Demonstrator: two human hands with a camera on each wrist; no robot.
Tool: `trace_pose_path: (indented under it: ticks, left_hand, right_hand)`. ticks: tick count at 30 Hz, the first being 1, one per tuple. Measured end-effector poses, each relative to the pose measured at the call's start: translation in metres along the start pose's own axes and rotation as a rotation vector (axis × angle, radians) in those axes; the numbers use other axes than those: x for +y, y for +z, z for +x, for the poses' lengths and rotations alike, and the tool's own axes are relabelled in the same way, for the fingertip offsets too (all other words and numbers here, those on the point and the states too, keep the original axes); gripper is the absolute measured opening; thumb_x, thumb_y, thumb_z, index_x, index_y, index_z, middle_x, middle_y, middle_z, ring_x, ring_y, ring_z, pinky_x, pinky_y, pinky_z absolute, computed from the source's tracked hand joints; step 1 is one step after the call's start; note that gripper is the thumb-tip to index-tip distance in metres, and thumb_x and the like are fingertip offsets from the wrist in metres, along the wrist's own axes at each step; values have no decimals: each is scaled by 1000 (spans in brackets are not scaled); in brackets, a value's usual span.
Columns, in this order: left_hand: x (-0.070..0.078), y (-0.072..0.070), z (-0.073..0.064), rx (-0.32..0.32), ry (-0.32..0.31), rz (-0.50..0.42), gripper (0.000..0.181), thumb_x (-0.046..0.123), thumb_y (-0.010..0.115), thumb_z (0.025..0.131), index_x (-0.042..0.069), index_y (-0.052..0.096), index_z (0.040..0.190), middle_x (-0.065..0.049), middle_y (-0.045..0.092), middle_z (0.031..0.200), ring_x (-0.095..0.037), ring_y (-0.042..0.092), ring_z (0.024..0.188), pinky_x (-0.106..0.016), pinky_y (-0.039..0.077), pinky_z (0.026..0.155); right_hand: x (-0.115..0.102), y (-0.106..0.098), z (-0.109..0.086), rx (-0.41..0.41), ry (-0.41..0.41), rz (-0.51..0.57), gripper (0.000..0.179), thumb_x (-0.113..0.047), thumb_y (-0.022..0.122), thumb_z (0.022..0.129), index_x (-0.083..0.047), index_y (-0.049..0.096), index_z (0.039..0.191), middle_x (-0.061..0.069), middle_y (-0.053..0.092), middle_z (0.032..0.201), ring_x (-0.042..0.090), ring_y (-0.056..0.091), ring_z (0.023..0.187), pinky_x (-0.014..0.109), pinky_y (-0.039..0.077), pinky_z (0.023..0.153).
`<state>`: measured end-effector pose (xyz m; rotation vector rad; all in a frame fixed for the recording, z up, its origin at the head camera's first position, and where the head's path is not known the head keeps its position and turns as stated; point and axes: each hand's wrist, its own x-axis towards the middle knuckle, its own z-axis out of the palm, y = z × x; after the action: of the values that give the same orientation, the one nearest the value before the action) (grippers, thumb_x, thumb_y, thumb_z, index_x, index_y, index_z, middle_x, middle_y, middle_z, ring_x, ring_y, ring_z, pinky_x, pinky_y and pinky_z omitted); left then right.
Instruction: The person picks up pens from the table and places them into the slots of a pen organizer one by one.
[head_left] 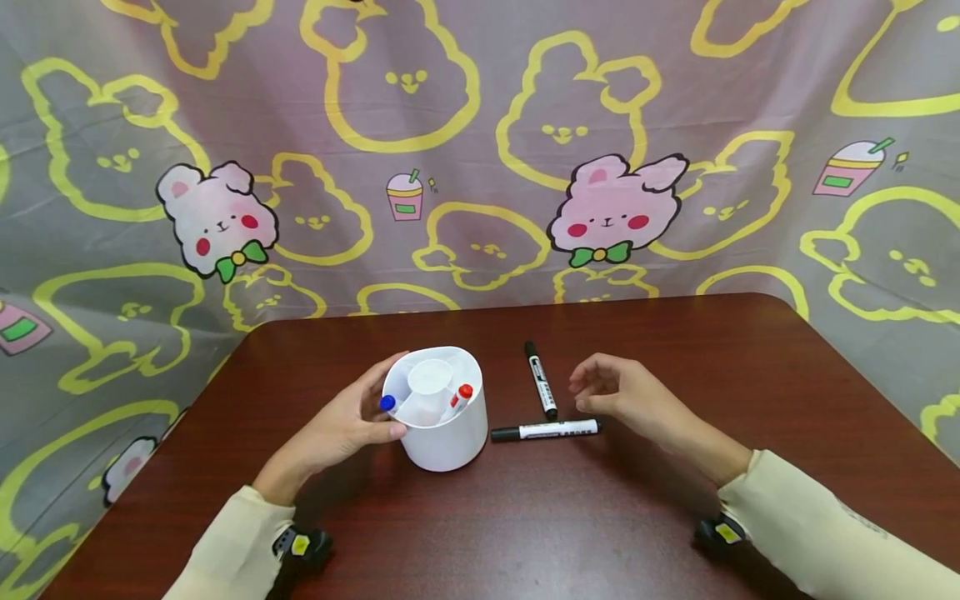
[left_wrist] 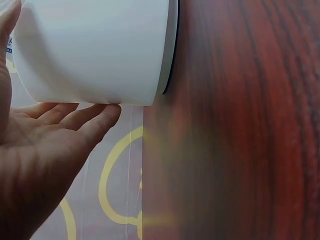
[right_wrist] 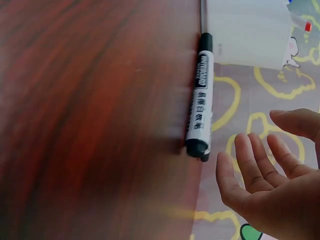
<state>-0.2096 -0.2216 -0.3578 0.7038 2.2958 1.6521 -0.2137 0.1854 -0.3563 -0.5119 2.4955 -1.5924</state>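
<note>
A round white pen holder point(head_left: 444, 442) with inner compartments stands on the table. Inside it are a blue-capped marker point(head_left: 387, 403) and a red-capped marker point(head_left: 461, 395). My left hand point(head_left: 348, 421) holds the holder from its left side, thumb at the near rim and fingers round the far side; in the left wrist view the fingertips point(left_wrist: 112, 111) touch its white wall. To the right, my right hand point(head_left: 633, 392) hovers with loosely bent fingers and nothing in them. Closest to it lie two black-capped whiteboard markers, one crosswise point(head_left: 555, 430) and one pointing away point(head_left: 542, 382).
The dark red-brown wooden table point(head_left: 510, 525) extends around both hands. A curtain point(head_left: 480, 167) printed with yellow outlines and pink rabbits hangs behind its far edge and along the sides. Both forearms wear cream sleeves point(head_left: 817, 517) with dark devices strapped at the wrists.
</note>
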Motion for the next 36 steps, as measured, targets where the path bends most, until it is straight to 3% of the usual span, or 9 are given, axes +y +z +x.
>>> trace_pose_path:
  ticks: [13,22,36]
  left_hand:
    - [-2,1,2,4,-18,15,96,23,83,90,13,24,166,-19,38,164,-42,47,143,-64,41,115]
    - [-4,2,3,21,-29,56,97,30,83,90,14,25,166,-19,38,164,-44,45,145,-63,43,114]
    - [-5,2,2,6,-1,29,99,29,83,91,11,22,166,-21,37,164,-42,46,144,-60,42,115]
  right_hand:
    - [15,2,-5,-63,18,39,28,4,73,88,7,64,114,21,71,111,22,68,100,24,56,79]
    - [23,9,-3,-72,56,88,30,8,74,84,9,64,112,21,71,108,20,66,96,24,56,77]
    - [27,22,-3,-28,45,-24,27,10,77,79,6,68,104,12,69,93,19,59,84,24,49,60]
